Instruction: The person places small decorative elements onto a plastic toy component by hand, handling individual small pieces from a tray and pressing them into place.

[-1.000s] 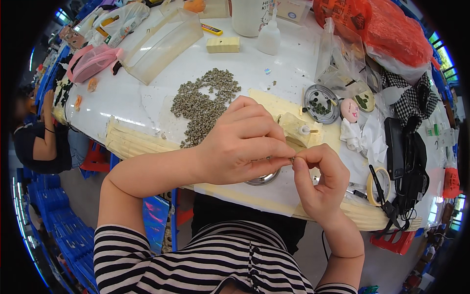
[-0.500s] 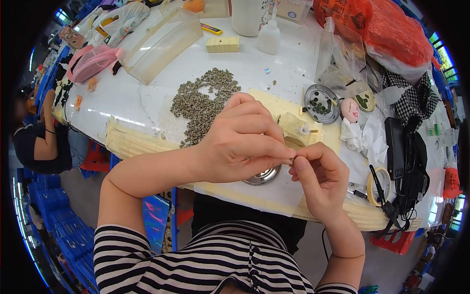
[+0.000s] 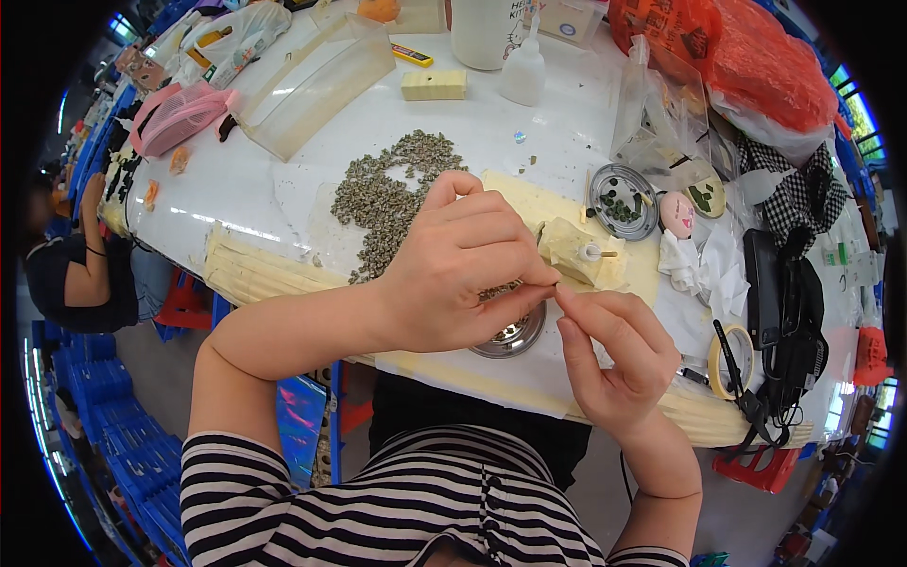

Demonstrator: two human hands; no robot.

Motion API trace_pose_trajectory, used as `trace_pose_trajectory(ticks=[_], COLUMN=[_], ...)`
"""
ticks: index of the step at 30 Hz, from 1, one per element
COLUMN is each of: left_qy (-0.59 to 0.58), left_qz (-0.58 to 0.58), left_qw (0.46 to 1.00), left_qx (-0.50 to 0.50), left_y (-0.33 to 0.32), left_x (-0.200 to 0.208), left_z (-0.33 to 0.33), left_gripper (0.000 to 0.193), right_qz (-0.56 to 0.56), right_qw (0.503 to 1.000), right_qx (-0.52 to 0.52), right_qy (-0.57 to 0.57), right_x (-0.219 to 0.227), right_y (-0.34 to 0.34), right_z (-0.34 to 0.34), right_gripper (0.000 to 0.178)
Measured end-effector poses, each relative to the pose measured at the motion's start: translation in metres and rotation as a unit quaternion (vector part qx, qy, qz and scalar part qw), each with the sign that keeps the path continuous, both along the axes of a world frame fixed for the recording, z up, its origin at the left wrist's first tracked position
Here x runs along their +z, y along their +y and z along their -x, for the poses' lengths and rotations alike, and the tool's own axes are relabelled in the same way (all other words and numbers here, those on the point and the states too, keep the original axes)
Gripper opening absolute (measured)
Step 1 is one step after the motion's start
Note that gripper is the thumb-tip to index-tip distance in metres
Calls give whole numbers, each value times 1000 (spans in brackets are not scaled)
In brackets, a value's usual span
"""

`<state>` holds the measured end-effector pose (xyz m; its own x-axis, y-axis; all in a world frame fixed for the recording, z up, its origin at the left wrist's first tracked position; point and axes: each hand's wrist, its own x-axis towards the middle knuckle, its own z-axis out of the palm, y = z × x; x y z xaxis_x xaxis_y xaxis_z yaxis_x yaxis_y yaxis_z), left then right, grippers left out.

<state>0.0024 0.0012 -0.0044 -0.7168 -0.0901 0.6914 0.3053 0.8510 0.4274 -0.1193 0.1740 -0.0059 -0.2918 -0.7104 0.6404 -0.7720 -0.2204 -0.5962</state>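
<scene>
My left hand [image 3: 463, 260] is closed, its thumb and forefinger pinched on something too small to make out. The forefinger tip of my right hand [image 3: 619, 354] meets that pinch, while its thumb stands apart from the finger. Below my left hand is a round metal dish [image 3: 511, 353] with small pieces in it, partly covered by the hand. Beyond the fingertips stands a block wrapped in cream tape [image 3: 572, 248], with a small white fitting and a thin peg sticking out. A spread of many small grey-green metallic-looking pieces [image 3: 373, 194] lies left of my left hand.
A metal dish [image 3: 646, 228] with dark green bits lies to the right, near crumpled tissue [image 3: 723, 269], a tape roll [image 3: 745, 364] and black cables. Toward the back are a white squeeze bottle [image 3: 522, 76], a cream block [image 3: 435, 86] and red bags [image 3: 770, 76]. Another person [image 3: 80, 283] sits at left.
My right thumb has come away from the forefinger, and the right hand has shifted slightly down. My left hand keeps its pinch. More of the metal dish shows between the hands.
</scene>
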Motion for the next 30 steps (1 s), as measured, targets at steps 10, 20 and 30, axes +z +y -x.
trace_pose_trajectory(ticks=[10,20,30], left_qy=[22,14,-6], left_qz=[-22,7,-23], left_qw=[999,1000,1000], left_qx=[-41,-20,-17], left_y=[0,1,-1], left_x=[1,3,2], left_z=[1,-2,0], left_gripper=[20,21,19], right_qz=[-81,-28,15], right_qw=[966,997,1000], right_qx=[40,-1,1], right_qy=[-242,-78,13], right_x=[-3,3,0], right_y=[3,1,-2], right_z=[0,0,0], right_gripper=[18,20,36])
